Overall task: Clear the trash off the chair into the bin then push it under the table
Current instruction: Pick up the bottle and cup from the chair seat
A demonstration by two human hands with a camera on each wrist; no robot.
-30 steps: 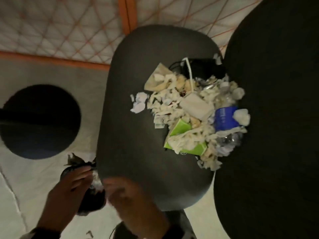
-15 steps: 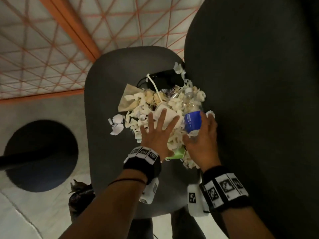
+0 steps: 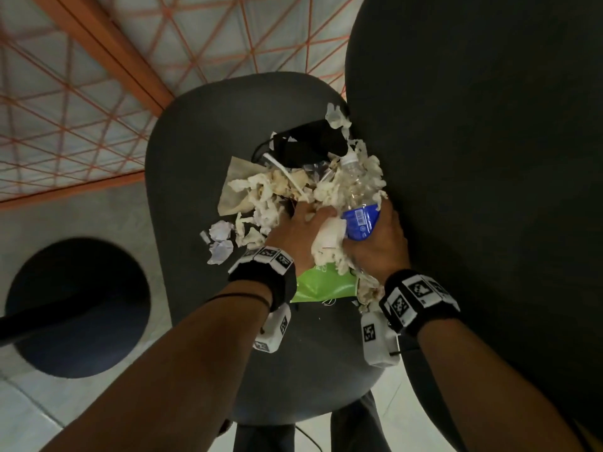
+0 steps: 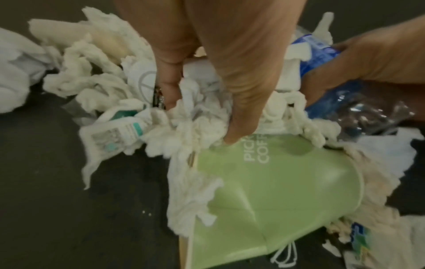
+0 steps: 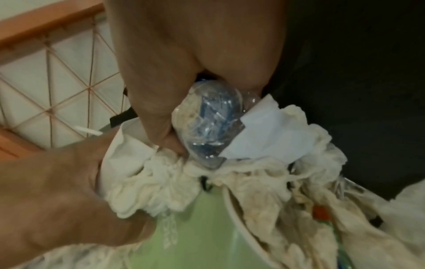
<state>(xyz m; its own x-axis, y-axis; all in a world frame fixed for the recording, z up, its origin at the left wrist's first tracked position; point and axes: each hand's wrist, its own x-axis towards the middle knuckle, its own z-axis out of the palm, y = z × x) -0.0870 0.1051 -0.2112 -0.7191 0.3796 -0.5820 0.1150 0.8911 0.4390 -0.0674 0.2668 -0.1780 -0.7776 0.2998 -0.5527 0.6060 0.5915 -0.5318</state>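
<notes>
Grey upholstery covers the chair seat [image 3: 202,177], and on it, toward the backrest [image 3: 489,190], lies a heap of trash. Farthest left are two loose paper scraps [image 3: 222,243], apart from the main pile. Next comes the left hand [image 3: 298,231], its fingers curled down into crumpled white tissues [image 4: 197,116] and gripping a bunch of them; in the left wrist view the thumb presses on the tissue just above a flattened green paper cup [image 4: 271,191] that lies under the heap. Behind the pile sits a black object [image 3: 306,145] with a white straw-like strip beside it. To the right, the right hand [image 3: 380,243] is wrapped round a clear plastic bottle [image 3: 359,203] with a blue label, thumb and fingers closed on its lower body, with white paper caught against it. The bottle's capped neck points away from the person, near the backrest.
</notes>
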